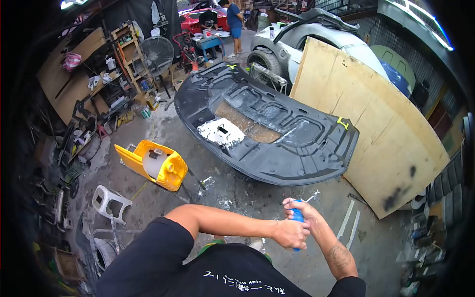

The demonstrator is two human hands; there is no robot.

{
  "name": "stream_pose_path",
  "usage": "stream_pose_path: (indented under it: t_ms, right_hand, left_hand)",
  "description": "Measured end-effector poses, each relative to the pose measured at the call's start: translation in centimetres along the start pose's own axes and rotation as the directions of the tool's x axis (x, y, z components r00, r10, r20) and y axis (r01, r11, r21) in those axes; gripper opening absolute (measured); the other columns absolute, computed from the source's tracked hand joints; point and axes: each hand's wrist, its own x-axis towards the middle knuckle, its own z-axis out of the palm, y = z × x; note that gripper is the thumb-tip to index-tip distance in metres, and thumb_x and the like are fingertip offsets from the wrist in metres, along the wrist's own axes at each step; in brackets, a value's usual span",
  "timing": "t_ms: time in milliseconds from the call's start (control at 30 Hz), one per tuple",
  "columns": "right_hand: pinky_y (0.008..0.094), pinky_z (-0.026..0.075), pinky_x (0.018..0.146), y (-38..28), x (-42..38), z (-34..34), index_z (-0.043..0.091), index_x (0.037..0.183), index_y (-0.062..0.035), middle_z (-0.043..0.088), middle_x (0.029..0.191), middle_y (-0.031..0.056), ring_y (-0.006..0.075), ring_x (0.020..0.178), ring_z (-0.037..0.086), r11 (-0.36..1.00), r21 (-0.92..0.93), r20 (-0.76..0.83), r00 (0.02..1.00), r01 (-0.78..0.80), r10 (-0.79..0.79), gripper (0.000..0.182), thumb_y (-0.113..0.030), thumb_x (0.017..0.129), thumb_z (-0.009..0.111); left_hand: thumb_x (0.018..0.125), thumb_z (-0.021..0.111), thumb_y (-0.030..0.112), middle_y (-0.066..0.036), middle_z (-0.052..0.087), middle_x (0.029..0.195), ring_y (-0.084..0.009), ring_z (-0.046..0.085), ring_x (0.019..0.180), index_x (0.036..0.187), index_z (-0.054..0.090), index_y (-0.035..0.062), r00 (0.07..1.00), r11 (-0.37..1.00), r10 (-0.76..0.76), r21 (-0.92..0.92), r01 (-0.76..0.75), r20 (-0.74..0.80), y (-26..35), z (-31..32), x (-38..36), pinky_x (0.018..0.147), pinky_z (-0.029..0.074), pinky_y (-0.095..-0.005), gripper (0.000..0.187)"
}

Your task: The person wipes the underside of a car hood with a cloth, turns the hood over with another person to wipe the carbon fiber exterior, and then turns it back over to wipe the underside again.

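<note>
My left hand (292,233) is closed round the lower part of a blue object (297,215), whose end shows below the fist. Above it, my right hand (306,212) grips the upper part of the same object, and the two hands touch. A thin metallic piece (311,198) sticks out near the right fingers; its exact shape is too small to tell. Beyond the hands lies a black car hood (307,171), underside up, raised off the floor. A white patch of material (213,132) with a dark rectangular hole sits on its left part.
An opened yellow container (175,171) and a white stool (106,200) stand at the left. A plywood sheet (366,128) leans by a pale car (316,34) at the right. Shelving (126,57), a fan (157,52) and two people (233,22) are farther back.
</note>
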Motion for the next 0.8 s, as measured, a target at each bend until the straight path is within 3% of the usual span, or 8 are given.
stream_pose_path:
  t_ms: [200, 300, 367, 400, 467, 567, 700, 800]
  right_hand:
    - [0.0293, 0.050, 0.049, -1.3, -0.6, -0.8, 0.054, 0.093, -0.0076, 0.054, 0.067, 0.0029, 0.0133, 0.054, 0.055, 0.888, -0.196, -0.318, 0.830, 0.415, -0.458, 0.015, -0.005, 0.083, 0.065]
    - [0.0302, 0.050, 0.049, -2.8, -2.6, 0.5, 0.053, 0.093, -0.0073, 0.054, 0.066, 0.0026, 0.0138, 0.053, 0.055, 0.648, -0.476, -0.276, 0.599, 0.594, -0.752, 0.014, 0.000, 0.084, 0.062]
    - [0.0299, 0.049, 0.050, -3.7, -4.1, 2.2, 0.053, 0.090, -0.0058, 0.057, 0.067, 0.0030, 0.0137, 0.055, 0.058, 0.581, -0.536, -0.241, 0.549, 0.612, -0.800, 0.013, 0.000, 0.083, 0.063]
    - [0.0302, 0.049, 0.051, -3.9, -4.8, 3.7, 0.053, 0.088, -0.0048, 0.058, 0.067, 0.0033, 0.0134, 0.056, 0.059, 0.393, -0.743, -0.157, 0.429, 0.542, -0.890, 0.014, -0.001, 0.082, 0.065]
    - [0.0323, 0.050, 0.055, -4.2, -5.8, 6.9, 0.054, 0.086, -0.0041, 0.062, 0.067, 0.0069, 0.0169, 0.058, 0.064, 0.075, -0.923, 0.042, 0.293, 0.378, -0.955, 0.019, -0.004, 0.077, 0.070]
    - [0.0349, 0.052, 0.058, -3.6, -4.9, 9.2, 0.056, 0.086, -0.0063, 0.062, 0.068, 0.0095, 0.0235, 0.060, 0.065, -0.161, -0.896, 0.284, 0.255, 0.413, -0.924, 0.021, -0.005, 0.074, 0.073]
    - [0.0344, 0.052, 0.063, -2.6, -4.0, 11.5, 0.052, 0.091, -0.0063, 0.062, 0.071, 0.0084, 0.0248, 0.063, 0.064, -0.462, -0.767, 0.550, 0.086, 0.445, -0.831, 0.026, -0.004, 0.073, 0.071]
    - [0.0355, 0.052, 0.073, -1.7, -4.1, 13.0, 0.049, 0.092, -0.0075, 0.060, 0.070, 0.0064, 0.0223, 0.063, 0.061, -0.239, -0.696, 0.329, 0.004, 0.677, -0.944, 0.024, -0.002, 0.076, 0.066]
  left_hand:
    - [0.089, 0.064, 0.036, -0.008, 0.061, 0.089, -0.0261, 0.059, 0.091, 0.093, 0.061, 0.0086, 0.961, 0.977, -0.191, -0.134, 0.166, -0.198, -0.6, -0.6, -0.9, 0.096, 0.040, -0.0466, 0.028]
    - [0.093, 0.062, 0.042, -0.011, 0.060, 0.097, -0.0302, 0.059, 0.095, 0.096, 0.059, 0.0067, 0.776, 0.890, -0.450, -0.295, 0.348, -0.442, 1.8, -4.2, -3.2, 0.099, 0.041, -0.0453, 0.035]
    - [0.097, 0.055, 0.051, -0.013, 0.062, 0.108, -0.0329, 0.060, 0.107, 0.110, 0.062, 0.0064, 0.348, 0.319, -0.929, -0.748, 0.582, -0.126, 2.0, -3.6, -5.9, 0.100, 0.043, -0.0431, 0.047]
    - [0.097, 0.055, 0.051, -0.013, 0.062, 0.108, -0.0329, 0.060, 0.107, 0.110, 0.062, 0.0064, 0.349, 0.321, -0.929, -0.748, 0.581, -0.127, 1.6, -3.1, -6.5, 0.100, 0.043, -0.0431, 0.047]
    - [0.100, 0.042, 0.060, -0.015, 0.062, 0.118, -0.0337, 0.059, 0.116, 0.124, 0.059, 0.0029, 0.277, -0.617, -0.767, -0.784, -0.073, 0.578, 1.4, -2.3, -7.1, 0.100, 0.046, -0.0423, 0.064]
    - [0.099, 0.032, 0.067, -0.016, 0.063, 0.120, -0.0320, 0.060, 0.117, 0.130, 0.055, -0.0024, 0.554, -0.708, -0.697, -0.560, -0.431, 0.454, 1.7, -4.9, -3.6, 0.099, 0.049, -0.0406, 0.079]
    - [0.099, 0.049, 0.053, -0.014, 0.065, 0.108, -0.0221, 0.064, 0.100, 0.117, 0.058, -0.0004, 0.433, -0.483, -0.871, -0.566, -0.668, 0.232, -2.1, -4.9, -1.0, 0.092, 0.052, -0.0356, 0.057]
    - [0.101, 0.054, 0.042, -0.010, 0.065, 0.102, -0.0183, 0.063, 0.092, 0.111, 0.059, 0.0017, 0.299, -0.346, -0.937, -0.567, -0.748, 0.179, -3.2, -6.2, -0.8, 0.087, 0.052, -0.0318, 0.042]
